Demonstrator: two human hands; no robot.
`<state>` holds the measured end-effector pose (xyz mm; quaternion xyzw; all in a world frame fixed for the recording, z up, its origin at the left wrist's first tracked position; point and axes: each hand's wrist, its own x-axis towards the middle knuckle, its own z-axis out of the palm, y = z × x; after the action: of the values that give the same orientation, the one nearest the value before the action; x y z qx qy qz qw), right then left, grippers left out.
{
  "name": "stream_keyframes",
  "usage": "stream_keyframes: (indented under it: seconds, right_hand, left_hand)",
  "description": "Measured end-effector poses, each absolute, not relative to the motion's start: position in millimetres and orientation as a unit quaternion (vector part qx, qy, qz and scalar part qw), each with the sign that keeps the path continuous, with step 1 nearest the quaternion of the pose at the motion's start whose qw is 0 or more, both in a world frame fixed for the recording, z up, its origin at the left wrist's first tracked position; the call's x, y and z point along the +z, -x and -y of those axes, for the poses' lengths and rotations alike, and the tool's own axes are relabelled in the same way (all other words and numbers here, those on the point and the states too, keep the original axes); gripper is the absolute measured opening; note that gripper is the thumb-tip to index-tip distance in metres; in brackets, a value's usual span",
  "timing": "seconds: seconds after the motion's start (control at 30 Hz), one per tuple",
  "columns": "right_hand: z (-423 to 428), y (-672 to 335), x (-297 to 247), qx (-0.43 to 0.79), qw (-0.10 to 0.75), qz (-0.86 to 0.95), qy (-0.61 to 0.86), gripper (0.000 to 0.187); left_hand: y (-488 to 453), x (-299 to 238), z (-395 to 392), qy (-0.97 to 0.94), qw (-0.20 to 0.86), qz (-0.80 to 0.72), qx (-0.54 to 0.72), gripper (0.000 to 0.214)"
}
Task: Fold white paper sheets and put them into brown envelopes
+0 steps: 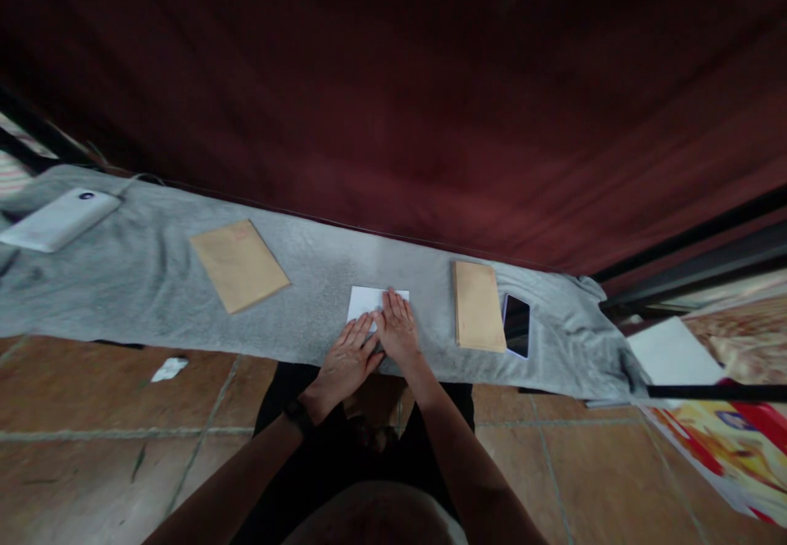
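Note:
A small white sheet of paper (pixel 364 299) lies on the grey cloth in front of me. My left hand (pixel 348 358) rests flat at its lower left, fingers stretched out and pointing up to the right. Flat on the paper's right side is my right hand (pixel 397 325), its fingers extended towards the far edge. Both hands are close together, and their thumbs meet or nearly meet. The hands cover the paper's near part, so I cannot tell whether it is folded. A dark watch (pixel 299 415) is on my left wrist.
A brown envelope (pixel 241 266) lies to the left, and a stack of brown envelopes (pixel 478 306) to the right beside a phone (pixel 516 325). A white device (pixel 61 219) with a cable is at the far left of the grey cloth (pixel 320 254). A dark red panel (pixel 381 119) rises behind.

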<state>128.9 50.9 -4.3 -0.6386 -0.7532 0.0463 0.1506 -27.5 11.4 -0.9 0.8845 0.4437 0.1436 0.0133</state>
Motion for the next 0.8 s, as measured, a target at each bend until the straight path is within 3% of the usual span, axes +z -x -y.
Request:
stream_keyframes:
  seconds: [0.8]
  right_hand:
    - [-14, -151, -12, -0.002, 0.181, 0.713, 0.677, 0.056]
  left_hand:
    - [-7, -10, -63, -0.828, 0.039, -0.532, 0.170, 0.061]
